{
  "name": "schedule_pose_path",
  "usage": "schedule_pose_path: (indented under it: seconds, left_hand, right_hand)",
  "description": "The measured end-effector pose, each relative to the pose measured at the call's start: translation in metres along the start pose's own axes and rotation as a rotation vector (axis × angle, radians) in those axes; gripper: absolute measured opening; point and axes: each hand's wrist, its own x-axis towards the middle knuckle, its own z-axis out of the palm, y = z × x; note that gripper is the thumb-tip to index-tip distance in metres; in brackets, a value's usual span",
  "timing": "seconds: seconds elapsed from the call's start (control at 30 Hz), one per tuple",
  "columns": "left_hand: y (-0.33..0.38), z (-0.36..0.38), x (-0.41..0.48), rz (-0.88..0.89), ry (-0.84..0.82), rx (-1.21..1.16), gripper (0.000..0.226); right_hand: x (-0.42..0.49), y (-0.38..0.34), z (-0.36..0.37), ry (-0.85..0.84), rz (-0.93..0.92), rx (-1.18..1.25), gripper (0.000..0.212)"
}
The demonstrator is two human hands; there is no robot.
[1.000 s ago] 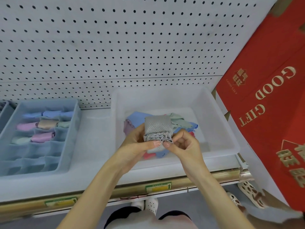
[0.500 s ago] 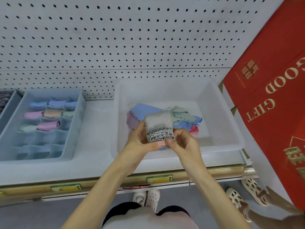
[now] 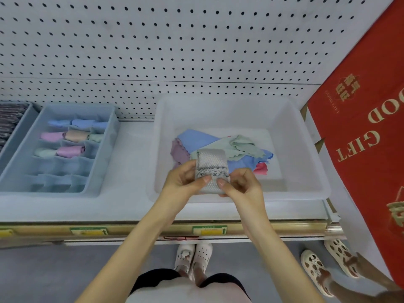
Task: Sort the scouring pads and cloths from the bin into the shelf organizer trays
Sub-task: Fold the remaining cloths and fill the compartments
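Note:
A folded grey mesh cloth (image 3: 211, 163) is held over the front of the white bin (image 3: 306, 154). My left hand (image 3: 185, 181) grips its left edge and my right hand (image 3: 241, 182) pinches its right edge, both thumbs pressing on its front. Loose blue, green, purple and pink cloths (image 3: 240, 147) lie in the bin behind it. To the left on the shelf stands the blue organizer tray (image 3: 105, 154) with rolled pastel cloths (image 3: 72, 136) in its back compartments; its front compartments show nothing in them.
A second grey tray (image 3: 13, 125) with dark striped items sits at the far left edge. A red gift box (image 3: 369, 136) leans at the right. Pegboard wall (image 3: 175, 51) rises behind the shelf. Another person's feet in sandals (image 3: 323, 267) stand at lower right.
The view has shifted a little, so the trays and bin sit differently in frame. Both hands keep holding the grey cloth, folded slightly tighter and lower over the bin's front.

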Motion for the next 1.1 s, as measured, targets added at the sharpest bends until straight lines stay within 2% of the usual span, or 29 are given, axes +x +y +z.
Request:
schedule_pose_path:
  seconds: [0.07, 0.13, 0.2, 0.27, 0.37, 0.5, 0.6, 0.7, 0.73, 0.8, 0.87, 0.97, 1.1]
  left_hand:
    - [0.008, -0.010, -0.001, 0.003, -0.018, 0.092, 0.029]
    - [0.015, -0.021, -0.004, 0.016, -0.046, 0.173, 0.026]
    - [0.021, -0.031, -0.008, 0.043, -0.059, 0.200, 0.027]
    - [0.026, -0.039, -0.012, 0.064, -0.069, 0.144, 0.031]
    - [0.032, -0.052, -0.018, 0.057, -0.091, 0.000, 0.032]
    - [0.034, -0.072, -0.021, 0.006, -0.120, -0.165, 0.028]
    - [0.042, -0.095, -0.023, -0.020, -0.155, -0.262, 0.027]
    - [0.051, -0.119, -0.025, -0.021, -0.003, -0.133, 0.019]
    - [0.053, -0.129, -0.025, -0.007, 0.076, -0.049, 0.021]
    - [0.058, -0.151, -0.026, 0.042, 0.154, 0.108, 0.010]
    - [0.063, -0.180, -0.026, 0.048, 0.145, 0.199, 0.015]
    - [0.067, -0.235, -0.024, -0.103, 0.182, 0.116, 0.024]
    - [0.060, -0.303, -0.022, -0.180, 0.186, 0.164, 0.003]
  right_hand:
    - [0.005, -0.005, -0.002, -0.118, 0.097, 0.052, 0.038]
    - [0.012, -0.011, -0.003, -0.316, 0.213, 0.115, 0.051]
    - [0.017, -0.017, 0.000, -0.501, 0.247, 0.143, 0.041]
    - [0.020, -0.022, 0.008, -0.581, 0.224, 0.171, 0.033]
    - [0.022, -0.024, 0.024, -0.607, 0.189, 0.203, 0.037]
    - [0.023, -0.027, 0.048, -0.578, 0.158, 0.205, 0.018]
    - [0.025, -0.033, 0.072, -0.561, 0.169, 0.226, 0.022]
    - [0.029, -0.032, 0.103, -0.568, 0.208, 0.231, 0.021]
    - [0.028, -0.030, 0.117, -0.568, 0.195, 0.184, 0.017]
    - [0.027, -0.024, 0.148, -0.536, 0.107, -0.034, 0.014]
    - [0.025, -0.018, 0.182, -0.483, 0.014, -0.221, 0.021]
    - [0.023, -0.014, 0.230, -0.461, 0.017, -0.215, 0.024]
    - [0.024, 0.003, 0.286, -0.559, 0.030, -0.401, 0.020]
